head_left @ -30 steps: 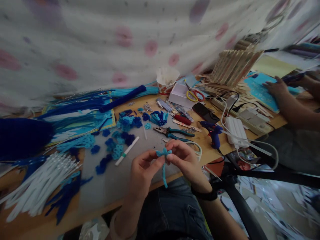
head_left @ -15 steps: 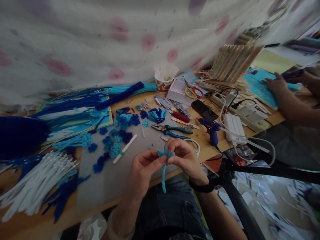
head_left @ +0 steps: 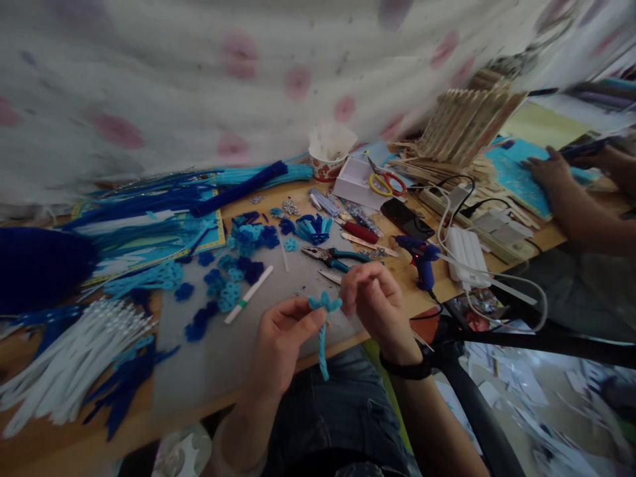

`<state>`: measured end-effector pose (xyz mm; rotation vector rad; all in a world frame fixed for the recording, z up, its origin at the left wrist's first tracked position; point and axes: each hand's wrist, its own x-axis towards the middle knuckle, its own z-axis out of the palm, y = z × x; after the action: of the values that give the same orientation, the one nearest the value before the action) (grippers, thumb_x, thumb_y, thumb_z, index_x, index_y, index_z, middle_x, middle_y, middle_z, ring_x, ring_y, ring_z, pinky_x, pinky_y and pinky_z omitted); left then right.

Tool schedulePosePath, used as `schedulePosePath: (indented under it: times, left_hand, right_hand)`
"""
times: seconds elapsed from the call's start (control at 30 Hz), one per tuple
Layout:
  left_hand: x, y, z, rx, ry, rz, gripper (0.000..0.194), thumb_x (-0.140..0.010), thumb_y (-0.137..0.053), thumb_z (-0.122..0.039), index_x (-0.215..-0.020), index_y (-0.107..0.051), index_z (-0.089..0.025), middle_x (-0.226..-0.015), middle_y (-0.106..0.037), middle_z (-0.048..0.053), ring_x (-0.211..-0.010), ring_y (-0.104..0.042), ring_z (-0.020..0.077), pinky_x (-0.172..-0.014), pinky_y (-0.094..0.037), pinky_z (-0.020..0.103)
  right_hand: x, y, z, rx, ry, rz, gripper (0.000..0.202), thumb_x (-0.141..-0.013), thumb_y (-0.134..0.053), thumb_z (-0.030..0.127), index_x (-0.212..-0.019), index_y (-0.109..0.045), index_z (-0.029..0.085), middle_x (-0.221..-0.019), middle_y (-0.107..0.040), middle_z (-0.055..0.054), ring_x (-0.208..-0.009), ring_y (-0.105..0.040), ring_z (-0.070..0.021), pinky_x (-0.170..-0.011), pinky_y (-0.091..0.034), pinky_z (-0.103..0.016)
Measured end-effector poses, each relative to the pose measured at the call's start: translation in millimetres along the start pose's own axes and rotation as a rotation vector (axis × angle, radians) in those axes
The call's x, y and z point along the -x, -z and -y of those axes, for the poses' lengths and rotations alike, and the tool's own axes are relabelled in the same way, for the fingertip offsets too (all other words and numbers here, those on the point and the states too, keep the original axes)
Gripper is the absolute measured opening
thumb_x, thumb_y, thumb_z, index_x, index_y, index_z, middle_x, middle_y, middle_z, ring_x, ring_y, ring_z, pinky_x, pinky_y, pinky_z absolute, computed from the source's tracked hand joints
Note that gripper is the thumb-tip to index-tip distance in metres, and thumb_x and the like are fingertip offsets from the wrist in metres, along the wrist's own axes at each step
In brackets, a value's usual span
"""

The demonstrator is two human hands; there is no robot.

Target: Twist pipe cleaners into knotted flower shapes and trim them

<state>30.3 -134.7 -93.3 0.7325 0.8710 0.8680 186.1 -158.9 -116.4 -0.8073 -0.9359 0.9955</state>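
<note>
Right hand (head_left: 376,303) withdrawn, turquoise flower (head_left: 324,301), petals (head_left: 334,305) splayed

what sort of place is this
Probably a craft workspace: pliers and a glue gun lie on a crowded table, near a bundle of white stems, and the hands have a small blue flower.

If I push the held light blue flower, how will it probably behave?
The light blue flower is probably lightweight, since the left hand alone supports it. Its slim stem likely bends under a push, as its curve suggests.
</note>
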Motion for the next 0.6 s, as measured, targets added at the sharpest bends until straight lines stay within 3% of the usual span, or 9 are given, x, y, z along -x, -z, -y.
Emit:
schedulePosePath:
  times: [0.2, 0.33, 0.43, 0.53, 0.6]
  left_hand:
    - [-1, 3.3, 4, -0.097, -0.114, -0.036, 0.011, -0.068, -0.086, -0.027, -0.073, -0.08, -0.019, -0.073, -0.077, 0.002, -0.071, -0.069, 0.0148, -0.068, -0.054, 0.023]
    - [1, 3.9, 2, -0.163, -0.146, -0.037, 0.011, -0.07, -0.086, -0.029, -0.072, -0.079, -0.02, -0.073, -0.077, 0.001, -0.074, -0.068, 0.0153, -0.071, -0.053, 0.023]
    - [0, 6.6, 3, -0.134, -0.114, -0.037, 0.014, -0.069, -0.087, -0.03, -0.073, -0.079, -0.019, -0.072, -0.076, 0.001, -0.071, -0.067, 0.0141, -0.067, -0.052, 0.022]
    - [-4, 7.9, 7, -0.101, -0.128, -0.064, 0.014, -0.069, -0.087, -0.029, -0.073, -0.078, -0.019, -0.07, -0.074, 0.0, -0.068, -0.065, 0.0126, -0.065, -0.051, 0.021]
    - [-6, 6.2, 9, -0.084, -0.158, -0.078, 0.012, -0.071, -0.086, -0.027, -0.073, -0.077, -0.02, -0.07, -0.073, -0.001, -0.068, -0.065, 0.0122, -0.066, -0.051, 0.021]
  right_hand:
    - [4, -7, 10, 0.259, -0.085, 0.039, 0.032, -0.094, -0.064, 0.053, -0.088, -0.063, 0.022, -0.075, -0.059, 0.001, -0.055, -0.055, -0.0117, -0.051, -0.046, -0.026]
    - [6, -13, 15, 0.478, 0.065, 0.054, 0.033, -0.101, -0.055, 0.045, -0.078, -0.059, 0.022, -0.07, -0.056, 0.001, -0.062, -0.053, -0.0143, -0.059, -0.043, -0.029]
    - [4, -8, 15, 0.611, 0.151, -0.028, 0.038, -0.101, -0.054, 0.046, -0.071, -0.058, 0.022, -0.067, -0.055, 0.0, -0.064, -0.052, -0.0158, -0.063, -0.04, -0.031]
    - [1, -1, 14, 0.613, 0.109, -0.167, 0.052, -0.103, -0.048, 0.052, -0.06, -0.051, 0.022, -0.059, -0.049, 0.001, -0.058, -0.047, -0.0156, -0.059, -0.037, -0.031]
    - [1, -1, 14, 0.626, 0.063, -0.116, 0.055, -0.103, -0.046, 0.055, -0.059, -0.052, 0.022, -0.059, -0.05, 0.0, -0.058, -0.049, -0.0159, -0.06, -0.038, -0.031]
